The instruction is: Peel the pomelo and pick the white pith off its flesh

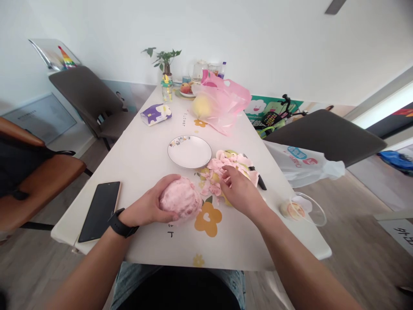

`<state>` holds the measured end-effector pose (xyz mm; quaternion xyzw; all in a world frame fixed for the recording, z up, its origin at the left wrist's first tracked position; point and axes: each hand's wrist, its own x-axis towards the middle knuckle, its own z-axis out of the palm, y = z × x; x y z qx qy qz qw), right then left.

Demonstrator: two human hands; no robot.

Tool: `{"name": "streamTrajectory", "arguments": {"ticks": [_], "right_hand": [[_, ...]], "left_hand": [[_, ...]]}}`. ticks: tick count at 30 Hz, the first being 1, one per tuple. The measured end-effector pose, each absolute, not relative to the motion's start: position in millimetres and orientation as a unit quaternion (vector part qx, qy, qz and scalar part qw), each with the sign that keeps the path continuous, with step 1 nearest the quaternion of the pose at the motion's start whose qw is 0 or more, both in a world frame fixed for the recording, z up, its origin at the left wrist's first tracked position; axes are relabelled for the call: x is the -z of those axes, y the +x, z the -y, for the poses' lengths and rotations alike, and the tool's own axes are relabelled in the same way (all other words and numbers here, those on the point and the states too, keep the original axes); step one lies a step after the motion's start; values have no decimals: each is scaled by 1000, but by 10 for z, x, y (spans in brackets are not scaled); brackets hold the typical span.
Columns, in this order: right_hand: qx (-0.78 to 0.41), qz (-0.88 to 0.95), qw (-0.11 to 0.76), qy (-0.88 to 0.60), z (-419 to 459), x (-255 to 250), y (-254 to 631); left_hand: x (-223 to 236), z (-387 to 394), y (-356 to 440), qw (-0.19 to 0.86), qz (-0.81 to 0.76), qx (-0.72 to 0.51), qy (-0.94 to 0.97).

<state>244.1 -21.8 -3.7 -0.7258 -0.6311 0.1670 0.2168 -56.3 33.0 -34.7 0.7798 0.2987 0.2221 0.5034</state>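
Observation:
A peeled pomelo [180, 198], pink and rough with pith, rests on the table near its front edge. My left hand [156, 202] is wrapped round its left side, with the thumb along the near side. To the right, a heap of pomelo peel [237, 163] shows pink pith and yellow-green skin. My right hand [238, 187] is over the near part of this heap, its fingers bent and the thumb apart from them; I see no piece clearly held. A black handle [262, 183] sticks out from under the peel. Beyond the pomelo lies a white plate [189, 153] with nothing on it.
A phone [100, 211] lies at the left edge. Farther back are a tissue pack [156, 114], a pink plastic bag [230, 101] with a yellow fruit [202, 106], a bottle [167, 89] and a plant [167, 60]. A clear cup [293, 210] stands at right, near a white bag [295, 161].

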Motion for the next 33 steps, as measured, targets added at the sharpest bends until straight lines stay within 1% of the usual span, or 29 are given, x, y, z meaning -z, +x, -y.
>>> {"name": "streamTrajectory", "arguments": {"ticks": [3, 5, 7, 13, 19, 22, 27, 33], "right_hand": [[-230, 675, 248, -656, 340, -80, 2275], [-277, 720, 245, -587, 404, -163, 2155], [-289, 742, 234, -557, 427, -223, 2058], [-271, 745, 223, -567, 346, -269, 1941], [-216, 772, 181, -570, 304, -256, 1930], [-243, 760, 184, -574, 291, -230, 1974], [-319, 735, 232, -551, 347, -239, 2042], [-333, 702, 218, -590, 418, -299, 1994]], "left_hand": [[353, -337, -556, 509, -295, -224, 777], [357, -339, -548, 513, -292, -225, 775], [360, -338, -541, 513, -288, -228, 776], [348, -326, -530, 502, -277, -229, 787], [319, -323, -522, 486, -273, -226, 799], [318, -324, -520, 486, -273, -223, 800], [321, -324, -523, 498, -269, -229, 792], [309, -320, -519, 493, -278, -222, 794]]}}
